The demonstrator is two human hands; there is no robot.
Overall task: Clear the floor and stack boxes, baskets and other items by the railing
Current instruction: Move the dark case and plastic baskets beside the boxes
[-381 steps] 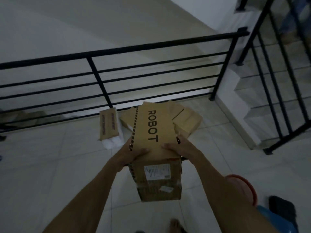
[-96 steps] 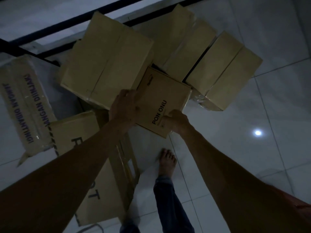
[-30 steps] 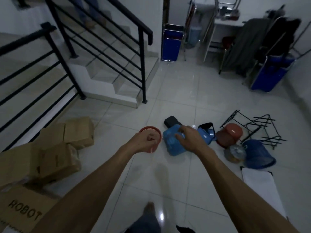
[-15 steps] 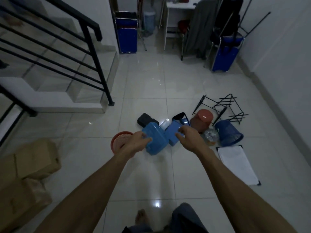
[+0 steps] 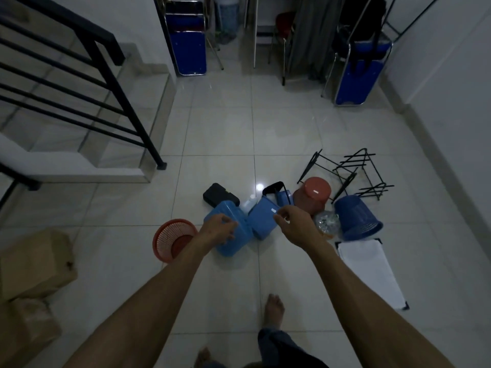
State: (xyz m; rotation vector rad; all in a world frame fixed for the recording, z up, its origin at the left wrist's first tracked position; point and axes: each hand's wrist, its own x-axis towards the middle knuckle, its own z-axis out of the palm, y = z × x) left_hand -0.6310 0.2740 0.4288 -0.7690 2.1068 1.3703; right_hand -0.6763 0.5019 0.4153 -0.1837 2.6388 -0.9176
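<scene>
Since a moment ago we have turned from the boxes and closed on the scattered pile, so that both arms now reach out over it and the stacked cartons have slid to the left edge of view; nearest us, our bare foot (image 5: 274, 309) stands on the pale tiled floor (image 5: 218, 134); at far left sit the cardboard boxes (image 5: 34, 264), already set down near the black railing (image 5: 106, 67), which we judge to be the finished part of the job; next come our hands, the left hand (image 5: 219, 231) with its fingers curled loosely and half open above a blue tub (image 5: 233, 243), the right hand (image 5: 293, 227) with thumb and forefinger pinched towards each other over a second blue tub (image 5: 263, 219); neither hand grips anything that we can see, though whether the fingertips touch the plastic we cannot tell; just left of the tubs lies an orange mesh basket (image 5: 174, 239) on its side; to the right a white flat sheet (image 5: 369, 272) lies on the tiles; beyond the hands are a black case (image 5: 219, 195), an upturned terracotta bucket (image 5: 313, 195), a blue laundry basket (image 5: 357, 217) tipped over, and a black wire rack (image 5: 353, 172); farthest off, folded blue chairs (image 5: 190, 41) lean by the wall; we judge the baskets, tubs and rack all remain to be carried to the railing, so the clearing is roughly part done.
</scene>
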